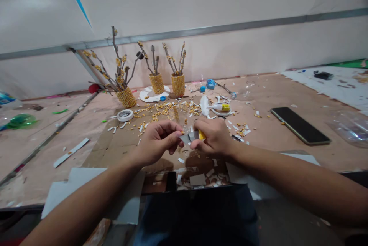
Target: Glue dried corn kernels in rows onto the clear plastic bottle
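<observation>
My left hand [159, 141] pinches the left end of a small grey piece of card [188, 137], fingers closed. Against the same piece's right end, my right hand [212, 137] is closed on something yellow [202, 135], perhaps a cutter or a small tube; I cannot tell which. Both hands hover just above the brown table [267, 96], over a sheet of cardboard [115, 148]. Scattered corn kernels [161, 112] and white paper scraps lie just beyond the hands.
Three kernel-covered pots with decorated twigs [126, 96] [156, 83] [178, 84] stand at the back. A tape roll [125, 115], a glue bottle [220, 107] on a white lid, a dark phone [300, 125], clear plastic [349, 127] and white sheets [61, 194] lie around.
</observation>
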Motion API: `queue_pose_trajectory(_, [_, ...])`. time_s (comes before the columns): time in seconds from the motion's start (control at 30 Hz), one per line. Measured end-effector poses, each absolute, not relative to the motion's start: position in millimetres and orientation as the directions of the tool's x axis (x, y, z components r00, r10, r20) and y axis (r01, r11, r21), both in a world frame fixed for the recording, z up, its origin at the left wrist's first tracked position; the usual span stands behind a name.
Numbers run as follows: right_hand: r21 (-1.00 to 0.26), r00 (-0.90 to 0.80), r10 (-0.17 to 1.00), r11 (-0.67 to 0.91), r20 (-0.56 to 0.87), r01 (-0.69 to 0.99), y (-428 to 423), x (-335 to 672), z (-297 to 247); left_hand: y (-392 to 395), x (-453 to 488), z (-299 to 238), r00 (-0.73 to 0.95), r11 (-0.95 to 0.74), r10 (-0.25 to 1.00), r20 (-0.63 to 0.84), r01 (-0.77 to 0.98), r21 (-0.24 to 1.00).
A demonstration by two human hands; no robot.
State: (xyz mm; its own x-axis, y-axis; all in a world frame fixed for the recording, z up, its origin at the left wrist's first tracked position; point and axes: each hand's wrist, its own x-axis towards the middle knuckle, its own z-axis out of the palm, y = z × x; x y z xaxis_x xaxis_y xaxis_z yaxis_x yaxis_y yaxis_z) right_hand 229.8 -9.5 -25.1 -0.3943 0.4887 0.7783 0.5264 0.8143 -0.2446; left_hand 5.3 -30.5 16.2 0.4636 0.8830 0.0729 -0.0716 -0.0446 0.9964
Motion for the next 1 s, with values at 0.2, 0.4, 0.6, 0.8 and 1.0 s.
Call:
queue_pose_trajectory(0.2, [-0.213,-0.403,0.469,0.818,0.786,0.535,-9,228,-23,-33,6,19,0.484,-0.04,0.872,0.071,-0.074,0.996])
queue_pose_trajectory(0.4, [-0.2,-0.421,0.453,0.831,0.786,0.52,-12,227,-21,-36,6,18,0.511,-0.085,0.852,0.116,-0.083,0.993])
queue_pose_trajectory(0.6, [-0.176,-0.366,0.452,0.791,0.813,0.586,-16,227,-15,-37,4,19,0.514,-0.076,0.847,0.139,-0.142,0.987])
queue_pose_trajectory(0.8, [-0.462,-0.073,0.589,0.699,0.805,0.546,6,241,-11,-37,1,18,0.531,-0.034,0.84,0.109,-0.149,0.988])
queue_pose_trajectory(1.0, [-0.397,-0.239,0.472,0.867,0.848,0.303,0,236,-12,-33,5,15,0.493,-0.016,0.867,0.072,-0.117,0.993])
